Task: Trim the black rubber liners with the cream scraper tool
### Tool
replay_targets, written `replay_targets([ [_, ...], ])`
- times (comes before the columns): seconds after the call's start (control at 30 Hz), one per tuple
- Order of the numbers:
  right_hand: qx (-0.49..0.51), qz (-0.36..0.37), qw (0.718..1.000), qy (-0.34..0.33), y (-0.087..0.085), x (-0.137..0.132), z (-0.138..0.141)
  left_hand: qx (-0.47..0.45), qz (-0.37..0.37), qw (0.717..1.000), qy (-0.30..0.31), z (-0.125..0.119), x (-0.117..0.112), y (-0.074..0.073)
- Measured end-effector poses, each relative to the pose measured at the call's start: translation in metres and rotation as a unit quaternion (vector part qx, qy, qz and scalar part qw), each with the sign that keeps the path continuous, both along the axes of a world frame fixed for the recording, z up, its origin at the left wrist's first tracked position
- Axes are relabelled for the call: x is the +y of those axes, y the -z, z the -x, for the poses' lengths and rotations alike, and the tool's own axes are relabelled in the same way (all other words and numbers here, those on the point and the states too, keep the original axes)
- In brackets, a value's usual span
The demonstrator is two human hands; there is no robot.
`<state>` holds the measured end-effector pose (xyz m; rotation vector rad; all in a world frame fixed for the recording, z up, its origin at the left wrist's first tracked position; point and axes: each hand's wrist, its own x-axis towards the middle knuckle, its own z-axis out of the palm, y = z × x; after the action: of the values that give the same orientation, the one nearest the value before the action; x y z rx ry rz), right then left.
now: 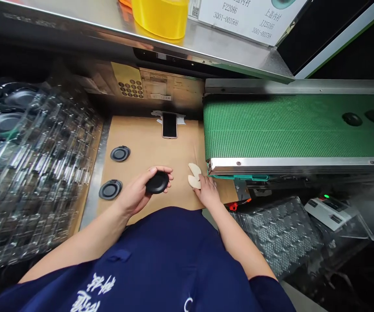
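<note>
My left hand (143, 188) is wrapped round a round black compact case (157, 182), its smooth face turned up above the cardboard-covered worktop (148, 149). Low over the board to the right, my right hand (207, 190) has its fingers on a pale cream pad (194, 181) with a rounded edge. Against it, fanned out, is a second cream pad (194, 169); the fingers partly cover where the two meet. Two more dark round cases lie at the board's left side, an upper case (120, 153) and a lower case (110, 190).
A phone (169, 125) lies at the board's back edge. On the right runs a green conveyor belt (271, 125) carrying two black cases (352, 119). Clear plastic trays (37, 173) are stacked at left. A metal shelf (232, 52) overhangs the back, with a yellow container (161, 17) on it.
</note>
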<state>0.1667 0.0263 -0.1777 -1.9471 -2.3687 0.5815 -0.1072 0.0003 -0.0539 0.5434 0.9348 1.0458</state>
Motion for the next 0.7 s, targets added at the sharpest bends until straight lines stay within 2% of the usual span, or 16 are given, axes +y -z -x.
replay_targets([
  [0.23,0.008,0.041,0.997,0.067,-0.018,-0.025,-0.037,-0.038,0.03,0.999,-0.022,0.005,-0.006,0.005],
  [0.4,0.06,0.141,0.985,0.075,-0.019,-0.04,-0.05,-0.053,0.044,0.998,-0.003,-0.007,-0.005,0.007],
  [0.5,0.115,0.16,0.977,0.078,-0.015,-0.033,-0.045,-0.054,0.048,0.997,0.01,-0.013,-0.003,0.007],
  [0.7,0.237,0.105,0.956,0.138,-0.009,0.001,-0.017,-0.053,0.05,0.997,0.026,-0.021,-0.003,0.005],
])
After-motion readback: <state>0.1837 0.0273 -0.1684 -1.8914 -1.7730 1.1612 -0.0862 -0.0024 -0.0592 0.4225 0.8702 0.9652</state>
